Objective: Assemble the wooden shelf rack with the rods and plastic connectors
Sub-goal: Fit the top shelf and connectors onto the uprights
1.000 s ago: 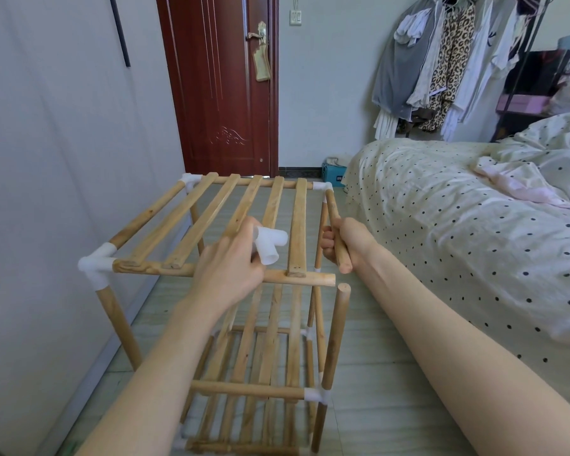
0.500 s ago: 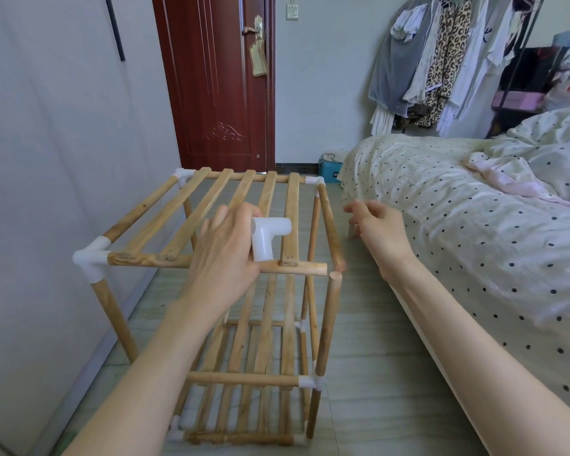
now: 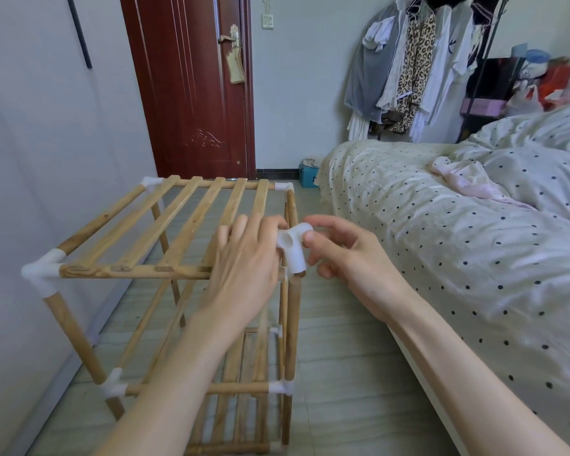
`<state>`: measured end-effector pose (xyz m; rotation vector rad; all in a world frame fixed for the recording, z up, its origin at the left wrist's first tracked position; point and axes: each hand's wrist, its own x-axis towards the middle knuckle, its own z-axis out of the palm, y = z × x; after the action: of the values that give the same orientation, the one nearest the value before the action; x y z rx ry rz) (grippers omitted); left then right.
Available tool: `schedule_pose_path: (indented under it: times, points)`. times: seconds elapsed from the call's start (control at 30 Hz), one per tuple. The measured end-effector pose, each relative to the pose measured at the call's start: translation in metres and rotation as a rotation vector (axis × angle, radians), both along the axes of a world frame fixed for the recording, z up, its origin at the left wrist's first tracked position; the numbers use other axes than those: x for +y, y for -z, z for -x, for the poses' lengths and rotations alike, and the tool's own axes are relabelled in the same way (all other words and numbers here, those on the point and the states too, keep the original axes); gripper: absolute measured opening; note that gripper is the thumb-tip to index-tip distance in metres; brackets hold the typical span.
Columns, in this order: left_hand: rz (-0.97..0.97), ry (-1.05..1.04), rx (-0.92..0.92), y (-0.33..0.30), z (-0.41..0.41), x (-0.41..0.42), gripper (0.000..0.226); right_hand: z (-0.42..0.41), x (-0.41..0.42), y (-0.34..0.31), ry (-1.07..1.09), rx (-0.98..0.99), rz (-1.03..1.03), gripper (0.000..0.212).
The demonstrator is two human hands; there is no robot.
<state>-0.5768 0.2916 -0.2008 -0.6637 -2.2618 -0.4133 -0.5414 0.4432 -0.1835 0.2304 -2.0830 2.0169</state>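
Observation:
A wooden shelf rack (image 3: 165, 238) with slatted tiers stands on the tiled floor, its rods joined by white plastic connectors. A loose white three-way connector (image 3: 293, 250) sits just above the top of the near right upright rod (image 3: 293, 324). My left hand (image 3: 244, 261) holds the connector from the left, covering the right end of the front top rod (image 3: 135, 273). My right hand (image 3: 339, 255) pinches the connector's right branch with thumb and fingertips. Whether the connector is seated on the rod I cannot tell.
A white wall runs close along the rack's left side. A bed (image 3: 458, 225) with a dotted cover lies right beside the rack. A dark red door (image 3: 191, 87) and a clothes rail (image 3: 415, 67) stand at the back. A strip of tiled floor (image 3: 343, 373) separates rack and bed.
My right hand let go of the right top rod, drew back, then came in to the connector. My left hand carried the connector right, to above the near right upright.

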Motion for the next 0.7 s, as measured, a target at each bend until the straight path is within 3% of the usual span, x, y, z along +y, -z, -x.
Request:
schedule_pose_path:
  times: [0.07, 0.17, 0.3, 0.47, 0.57, 0.7]
  points:
    - [0.032, 0.017, -0.012, 0.001, -0.001, 0.006, 0.041, 0.0, 0.002, 0.002, 0.021, -0.008, 0.064, 0.017]
    - [0.086, 0.056, -0.029, 0.004, -0.004, 0.011, 0.053, -0.003, -0.001, 0.005, 0.03, 0.013, -0.019, 0.013]
    - [0.035, 0.141, -0.112, 0.005, -0.003, 0.01, 0.053, -0.004, 0.003, 0.005, 0.027, 0.014, -0.04, 0.007]
    - [0.028, 0.214, -0.284, 0.003, 0.004, -0.002, 0.048, 0.004, 0.021, 0.009, -0.007, -0.146, 0.268, 0.007]
    - [0.145, 0.233, -0.374, 0.005, 0.009, -0.017, 0.049, 0.007, 0.028, 0.018, -0.03, -0.29, 0.339, 0.025]
    - [0.3, 0.134, -0.306, 0.011, 0.013, -0.029, 0.036, 0.009, 0.021, 0.025, 0.005, -0.352, 0.365, 0.03]
